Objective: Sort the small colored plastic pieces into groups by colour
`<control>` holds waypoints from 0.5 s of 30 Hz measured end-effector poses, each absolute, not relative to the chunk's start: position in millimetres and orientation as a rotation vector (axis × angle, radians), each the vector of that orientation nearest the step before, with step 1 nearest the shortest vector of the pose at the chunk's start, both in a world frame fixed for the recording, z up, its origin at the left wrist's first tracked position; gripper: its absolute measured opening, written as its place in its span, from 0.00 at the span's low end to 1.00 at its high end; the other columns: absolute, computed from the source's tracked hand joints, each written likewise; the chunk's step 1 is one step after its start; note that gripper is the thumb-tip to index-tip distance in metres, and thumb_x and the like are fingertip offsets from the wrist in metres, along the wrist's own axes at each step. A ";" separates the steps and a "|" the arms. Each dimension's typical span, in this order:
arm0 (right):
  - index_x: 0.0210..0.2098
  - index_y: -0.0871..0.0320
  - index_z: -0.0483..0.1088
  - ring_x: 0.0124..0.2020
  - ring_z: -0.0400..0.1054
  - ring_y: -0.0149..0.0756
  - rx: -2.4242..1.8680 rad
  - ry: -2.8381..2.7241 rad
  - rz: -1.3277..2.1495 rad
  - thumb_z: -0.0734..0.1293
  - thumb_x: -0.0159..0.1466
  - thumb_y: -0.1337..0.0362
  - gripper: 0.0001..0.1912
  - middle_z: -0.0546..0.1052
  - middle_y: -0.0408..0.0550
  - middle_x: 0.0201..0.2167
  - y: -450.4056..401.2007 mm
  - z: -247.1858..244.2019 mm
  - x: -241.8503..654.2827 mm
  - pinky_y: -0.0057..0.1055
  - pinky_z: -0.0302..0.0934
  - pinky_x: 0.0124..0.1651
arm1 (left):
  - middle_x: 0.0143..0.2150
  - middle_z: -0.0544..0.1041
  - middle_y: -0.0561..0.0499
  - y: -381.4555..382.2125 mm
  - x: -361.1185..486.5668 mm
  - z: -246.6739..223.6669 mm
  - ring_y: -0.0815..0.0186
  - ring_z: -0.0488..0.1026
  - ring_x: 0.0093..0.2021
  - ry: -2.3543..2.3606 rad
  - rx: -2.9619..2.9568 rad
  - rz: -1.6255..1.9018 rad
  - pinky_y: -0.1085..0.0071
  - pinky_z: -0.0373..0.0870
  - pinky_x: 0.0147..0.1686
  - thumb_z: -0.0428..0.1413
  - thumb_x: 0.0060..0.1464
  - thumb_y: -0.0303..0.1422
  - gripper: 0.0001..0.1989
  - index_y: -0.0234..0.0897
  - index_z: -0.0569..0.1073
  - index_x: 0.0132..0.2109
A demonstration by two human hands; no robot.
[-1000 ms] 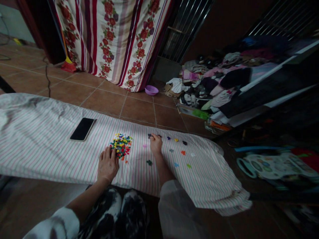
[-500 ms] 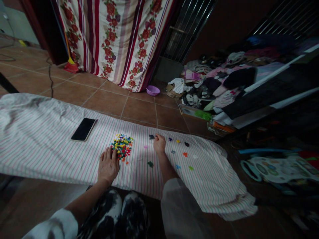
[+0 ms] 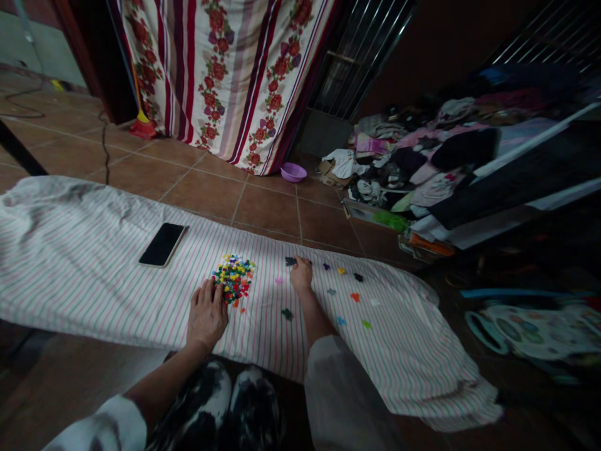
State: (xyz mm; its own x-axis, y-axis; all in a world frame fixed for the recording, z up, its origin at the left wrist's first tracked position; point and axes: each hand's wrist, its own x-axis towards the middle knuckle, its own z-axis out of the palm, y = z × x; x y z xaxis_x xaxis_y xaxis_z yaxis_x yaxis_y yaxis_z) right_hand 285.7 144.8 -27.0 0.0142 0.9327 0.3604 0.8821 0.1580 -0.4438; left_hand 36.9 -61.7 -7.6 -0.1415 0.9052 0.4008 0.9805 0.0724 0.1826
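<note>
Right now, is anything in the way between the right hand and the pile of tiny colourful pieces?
Yes, a pale pink cluster of pieces lies on the white striped cloth between the right hand and the multicoloured pile of tiny pieces. The left hand rests at the pile's left edge.

Dim light in here, brown floor tiles [image 3: 267, 203] stretching from the left edge past centre. Floral curtain [image 3: 241, 69] hangs top centre; rightward, a barred panel [image 3: 362, 59], perhaps a window.

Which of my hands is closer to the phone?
Left: your left hand is to the right of the phone and nearer you; your right hand is farther right, past the colorful pile.
</note>
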 end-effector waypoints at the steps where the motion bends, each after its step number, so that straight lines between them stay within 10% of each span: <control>1: 0.45 0.65 0.76 0.43 0.70 0.41 -1.721 -1.875 0.114 0.57 0.54 0.77 0.24 0.78 0.57 0.38 144.9 -27.5 285.1 0.34 0.63 0.50 | 0.60 0.69 0.32 -61.8 36.8 -7.3 0.48 0.64 0.61 -2.160 -1.930 -0.616 0.53 0.60 0.59 0.46 0.60 0.31 0.20 0.27 0.70 0.56; 15: 0.46 0.64 0.75 0.46 0.69 0.42 -1.645 -1.784 0.197 0.56 0.53 0.78 0.26 0.77 0.57 0.42 142.2 -33.9 279.7 0.38 0.61 0.54 | 0.61 0.67 0.32 -60.9 36.8 -9.7 0.48 0.63 0.62 -2.192 -1.938 -0.619 0.52 0.59 0.59 0.46 0.60 0.32 0.21 0.27 0.69 0.57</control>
